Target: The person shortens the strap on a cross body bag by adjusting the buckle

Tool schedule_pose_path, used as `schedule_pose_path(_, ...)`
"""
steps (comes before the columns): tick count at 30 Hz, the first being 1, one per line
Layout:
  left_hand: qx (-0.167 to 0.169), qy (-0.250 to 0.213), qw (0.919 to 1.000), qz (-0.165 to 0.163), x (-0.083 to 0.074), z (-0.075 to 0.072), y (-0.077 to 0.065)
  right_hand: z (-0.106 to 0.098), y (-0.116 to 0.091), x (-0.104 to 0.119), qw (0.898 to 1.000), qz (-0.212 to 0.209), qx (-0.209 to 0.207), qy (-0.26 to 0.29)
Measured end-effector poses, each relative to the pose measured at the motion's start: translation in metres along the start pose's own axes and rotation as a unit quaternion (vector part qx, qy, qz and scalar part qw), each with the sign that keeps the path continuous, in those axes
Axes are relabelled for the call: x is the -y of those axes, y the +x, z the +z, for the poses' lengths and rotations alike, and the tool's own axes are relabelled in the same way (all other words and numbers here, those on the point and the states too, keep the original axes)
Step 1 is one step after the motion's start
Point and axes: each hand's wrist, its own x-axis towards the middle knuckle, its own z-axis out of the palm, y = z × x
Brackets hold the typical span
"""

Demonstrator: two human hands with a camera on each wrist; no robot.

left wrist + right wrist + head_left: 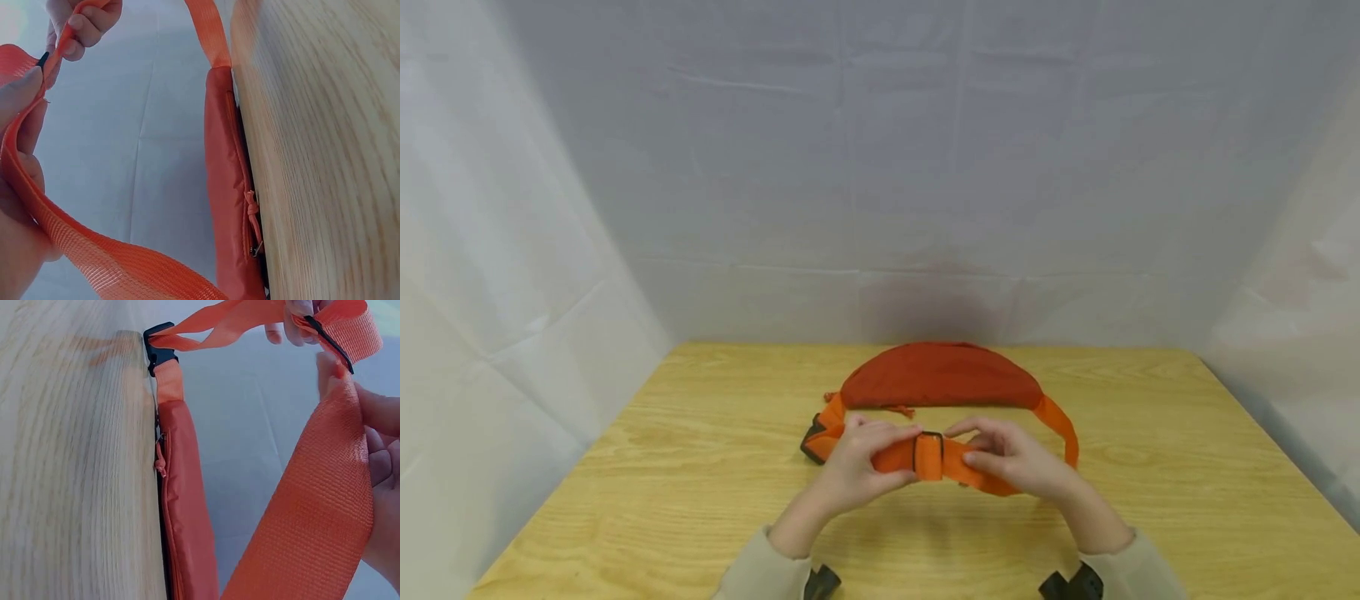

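Observation:
A red waist pack (943,375) with an orange strap (973,471) lies on the wooden table, its strap looping toward me. My left hand (857,462) pinches the strap just left of a black slide adjuster (928,435), thumb below and fingers above. On the adjuster's other side my right hand (1015,458) holds the webbing, its index fingertip close to the adjuster's top edge. The right wrist view shows the strap folded through the adjuster (328,344). A black side-release buckle (161,350) joins strap and pack at the left end and looks fastened.
The wooden table (700,467) reaches back to a pale hanging sheet (775,183), with more sheeting on both sides. Orange cord zipper pulls (160,459) hang from the pack. Dark wrist-worn devices (1075,583) show at both cuffs.

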Motion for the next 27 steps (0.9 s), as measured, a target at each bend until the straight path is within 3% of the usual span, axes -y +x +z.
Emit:
schedule_pose_path(6, 0.007, -0.004, 0.9999, -0.006, -0.0007, 0.0003, 0.0003, -0.0006, -0.0003, -0.0006, 1.000, -0.007, -0.011, 0.028)
schedule_pose_path(14, 0.029, -0.022, 0.9992, -0.018, -0.0052, -0.0005, 0.0009, -0.0004, -0.0002, -0.0003, 1.000, -0.011, -0.029, 0.002)
schedule_pose_path(21, 0.034, -0.024, 0.9990, -0.016, -0.0054, 0.0012, 0.0011, 0.0009, 0.0003, 0.0011, 0.999, -0.011, -0.024, 0.019)
schedule_pose_path(27, 0.016, 0.001, 0.9998, -0.010, -0.0041, -0.0001, 0.0020, -0.0008, -0.0007, -0.0003, 0.998, -0.029, 0.004, 0.054)
